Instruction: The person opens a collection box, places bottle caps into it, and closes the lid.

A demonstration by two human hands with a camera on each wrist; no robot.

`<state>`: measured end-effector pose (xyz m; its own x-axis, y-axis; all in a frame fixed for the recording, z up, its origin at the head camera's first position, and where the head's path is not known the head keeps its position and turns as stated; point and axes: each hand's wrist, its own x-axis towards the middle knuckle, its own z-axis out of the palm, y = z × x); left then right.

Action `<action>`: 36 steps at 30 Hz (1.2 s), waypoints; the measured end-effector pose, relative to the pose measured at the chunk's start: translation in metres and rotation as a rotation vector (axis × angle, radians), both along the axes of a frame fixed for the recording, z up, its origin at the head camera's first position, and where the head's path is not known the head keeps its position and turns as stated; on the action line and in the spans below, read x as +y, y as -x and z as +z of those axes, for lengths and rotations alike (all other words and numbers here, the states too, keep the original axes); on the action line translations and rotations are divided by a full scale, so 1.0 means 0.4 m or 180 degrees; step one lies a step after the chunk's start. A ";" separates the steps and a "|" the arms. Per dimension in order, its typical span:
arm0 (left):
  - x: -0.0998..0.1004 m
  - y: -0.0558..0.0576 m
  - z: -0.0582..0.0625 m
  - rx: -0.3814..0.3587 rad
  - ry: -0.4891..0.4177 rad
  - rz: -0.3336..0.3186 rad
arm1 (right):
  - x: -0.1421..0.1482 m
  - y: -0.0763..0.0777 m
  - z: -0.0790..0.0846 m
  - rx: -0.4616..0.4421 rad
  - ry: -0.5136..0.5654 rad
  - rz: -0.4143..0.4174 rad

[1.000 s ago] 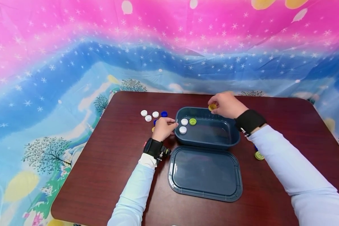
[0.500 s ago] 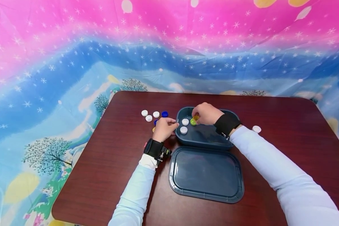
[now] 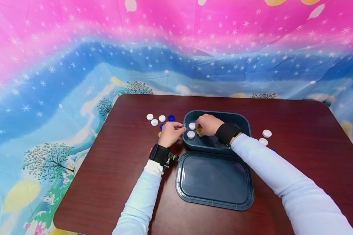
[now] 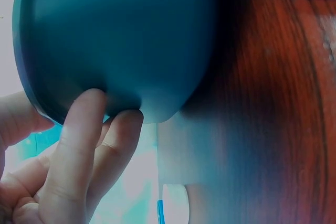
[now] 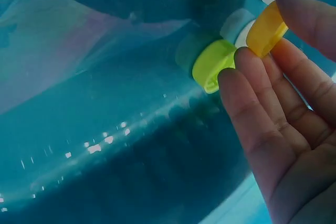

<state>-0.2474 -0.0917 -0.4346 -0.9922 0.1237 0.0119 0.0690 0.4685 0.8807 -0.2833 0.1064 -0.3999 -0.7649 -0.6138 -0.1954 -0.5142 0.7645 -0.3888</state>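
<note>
My left hand (image 3: 171, 134) pinches the left rim of a dark grey-blue plastic box (image 3: 245, 126). In the left wrist view its fingers (image 4: 73, 150) lie against the outer wall, with the thumb across the rim. Inside the box, my right hand (image 3: 210, 124) holds a yellow bottle cap (image 5: 265, 29) between thumb and fingers, low over the floor. A green cap (image 5: 214, 65) stands beside the fingertips in the right wrist view; the hand hides it in the head view. Two white caps, one near the front (image 3: 191, 134) and one behind it (image 3: 192, 126), lie at the box's left end.
The box lid (image 3: 214, 179) lies flat in front of the box on the brown table (image 3: 106, 169). Left of the box are white caps (image 3: 154, 122), blue caps (image 3: 171, 118) and a yellow one, partly behind the left hand. White caps (image 3: 266, 133) and a blue one lie right, beside the right sleeve.
My right hand has carried the yellow cap from over the box's back rim leftward and down into the box, beside the white caps. The left hand has stayed on the rim.
</note>
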 end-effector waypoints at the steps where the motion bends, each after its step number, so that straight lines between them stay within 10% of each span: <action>1: -0.001 0.000 0.000 0.0001 -0.0001 0.0001 | -0.002 0.000 -0.002 -0.0011 0.0000 -0.0006; 36: -0.002 0.002 -0.006 -0.0070 0.0022 0.0027 | -0.023 0.003 -0.054 0.0194 -0.0127 -0.0064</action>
